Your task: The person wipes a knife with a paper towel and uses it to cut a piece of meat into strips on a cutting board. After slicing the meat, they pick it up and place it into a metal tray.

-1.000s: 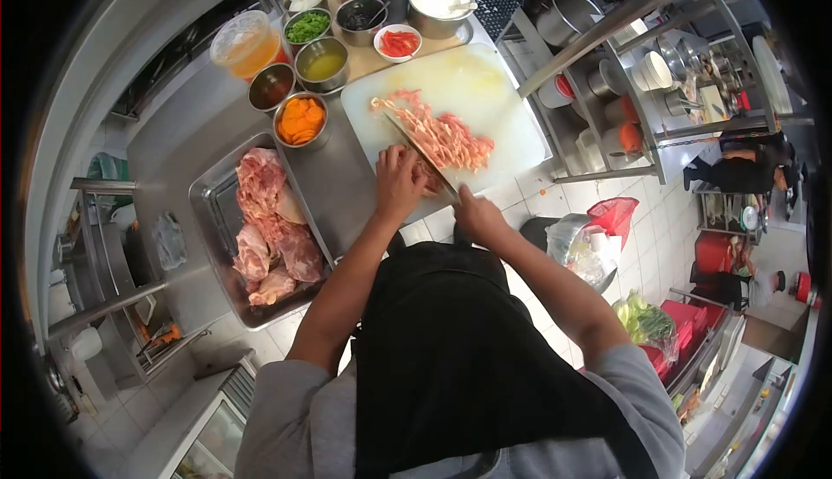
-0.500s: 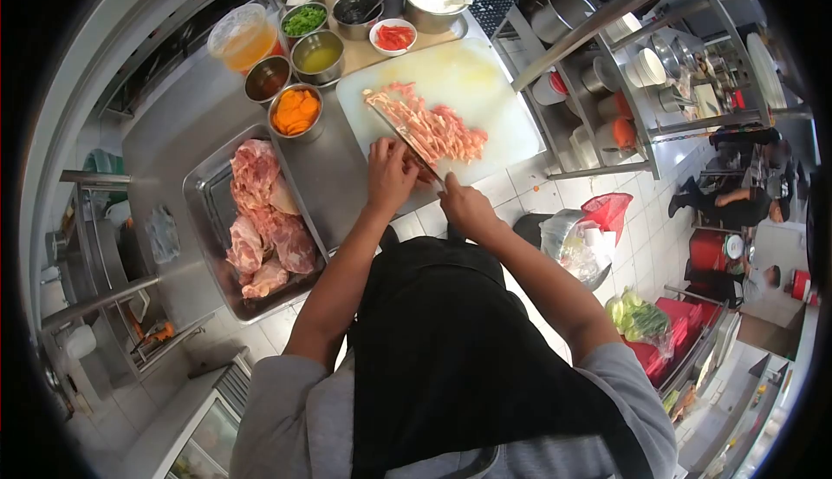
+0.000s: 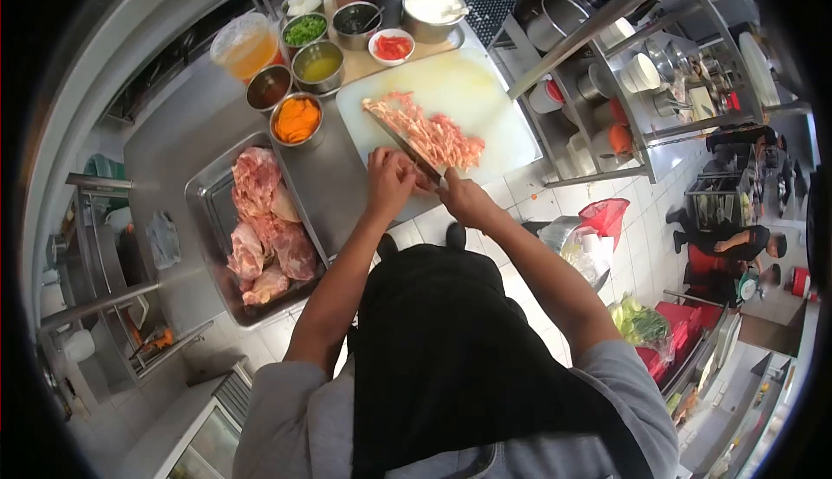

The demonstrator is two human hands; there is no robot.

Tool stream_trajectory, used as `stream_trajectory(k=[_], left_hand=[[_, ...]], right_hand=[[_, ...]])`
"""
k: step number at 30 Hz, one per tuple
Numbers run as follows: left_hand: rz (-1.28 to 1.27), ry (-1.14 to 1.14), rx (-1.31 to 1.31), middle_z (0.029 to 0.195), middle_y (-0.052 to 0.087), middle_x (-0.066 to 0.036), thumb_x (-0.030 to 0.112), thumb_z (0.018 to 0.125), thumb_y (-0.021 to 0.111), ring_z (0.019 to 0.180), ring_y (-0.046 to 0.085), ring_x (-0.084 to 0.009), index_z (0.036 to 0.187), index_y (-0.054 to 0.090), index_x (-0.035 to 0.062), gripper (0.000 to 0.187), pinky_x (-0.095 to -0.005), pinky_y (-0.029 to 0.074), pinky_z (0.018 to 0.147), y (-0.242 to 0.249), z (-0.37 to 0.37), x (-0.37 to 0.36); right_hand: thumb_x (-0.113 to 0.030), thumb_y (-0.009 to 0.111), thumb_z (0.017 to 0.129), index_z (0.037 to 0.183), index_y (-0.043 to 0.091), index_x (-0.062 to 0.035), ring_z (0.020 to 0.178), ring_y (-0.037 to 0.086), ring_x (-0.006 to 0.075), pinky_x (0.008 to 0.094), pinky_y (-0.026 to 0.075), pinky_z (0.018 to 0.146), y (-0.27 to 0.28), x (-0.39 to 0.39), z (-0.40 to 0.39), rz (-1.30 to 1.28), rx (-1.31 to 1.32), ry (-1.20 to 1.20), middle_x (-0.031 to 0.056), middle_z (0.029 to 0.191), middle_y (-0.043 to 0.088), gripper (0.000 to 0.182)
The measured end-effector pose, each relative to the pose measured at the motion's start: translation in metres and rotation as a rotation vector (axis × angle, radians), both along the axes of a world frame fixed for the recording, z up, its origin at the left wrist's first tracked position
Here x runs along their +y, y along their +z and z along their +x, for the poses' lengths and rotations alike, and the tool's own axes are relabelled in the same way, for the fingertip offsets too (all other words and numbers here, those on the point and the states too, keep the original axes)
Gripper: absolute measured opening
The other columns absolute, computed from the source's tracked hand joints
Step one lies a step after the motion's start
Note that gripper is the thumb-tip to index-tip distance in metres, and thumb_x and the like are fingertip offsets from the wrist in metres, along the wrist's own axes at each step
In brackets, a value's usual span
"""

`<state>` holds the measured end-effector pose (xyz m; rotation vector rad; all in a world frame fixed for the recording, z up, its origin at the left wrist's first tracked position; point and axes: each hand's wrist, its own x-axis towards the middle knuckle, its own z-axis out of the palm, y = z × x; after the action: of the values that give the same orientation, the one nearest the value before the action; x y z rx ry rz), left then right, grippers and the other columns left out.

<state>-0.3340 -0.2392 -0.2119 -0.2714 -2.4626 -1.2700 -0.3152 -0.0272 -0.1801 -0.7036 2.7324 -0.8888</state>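
My right hand (image 3: 468, 200) is closed around the handle of a kitchen knife (image 3: 404, 144). Its long blade slants up and left along the near edge of a pile of thin raw meat strips (image 3: 438, 136), which looks like chicken. On the other side of the blade, the curled fingers of my left hand (image 3: 392, 182) press on a piece of raw meat (image 3: 422, 182), mostly hidden by the hand and blade. Under all this lies a white cutting board (image 3: 485, 89), at its near edge.
A steel tray (image 3: 208, 197) of large raw meat pieces (image 3: 269, 228) stands left. Behind are bowls of sliced carrots (image 3: 296, 120), yellow liquid (image 3: 319, 65), chopped greens (image 3: 305, 30) and red strips (image 3: 392, 46). A steel shelf (image 3: 598, 171) flanks the board's right; people work farther off.
The knife has tilted slightly, its blade now lying closer along the strips. Both hands stay at the board's near edge. At the far right, a person in dark clothes has shifted.
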Motion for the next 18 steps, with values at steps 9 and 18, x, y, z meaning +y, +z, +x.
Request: stream_trajectory(k=[9, 18], left_hand=[[-0.098, -0.039, 0.005, 0.112, 0.052, -0.017, 0.007, 0.08, 0.065, 0.108, 0.051, -0.0376, 0.106, 0.061, 0.0004, 0.026, -0.0467, 0.046, 0.094, 0.017, 0.01, -0.017], [-0.126, -0.064, 0.006, 0.108, 0.055, -0.017, 0.006, 0.078, 0.065, 0.101, 0.053, -0.0383, 0.102, 0.061, 0.0006, 0.025, -0.0484, 0.047, 0.087, 0.016, 0.006, -0.015]], right_hand=[[-0.024, 0.056, 0.098, 0.111, 0.043, 0.003, 0.069, 0.065, 0.0503, 0.0593, 0.051, 0.062, 0.051, -0.021, 0.03, 0.218, -0.201, -0.142, 0.0296, 0.072, 0.065, 0.033], [-0.023, 0.056, 0.097, 0.11, 0.042, 0.0017, 0.068, 0.065, 0.0501, 0.0596, 0.051, 0.061, 0.079, 0.011, 0.076, 0.342, -0.323, -0.196, 0.0296, 0.069, 0.064, 0.031]])
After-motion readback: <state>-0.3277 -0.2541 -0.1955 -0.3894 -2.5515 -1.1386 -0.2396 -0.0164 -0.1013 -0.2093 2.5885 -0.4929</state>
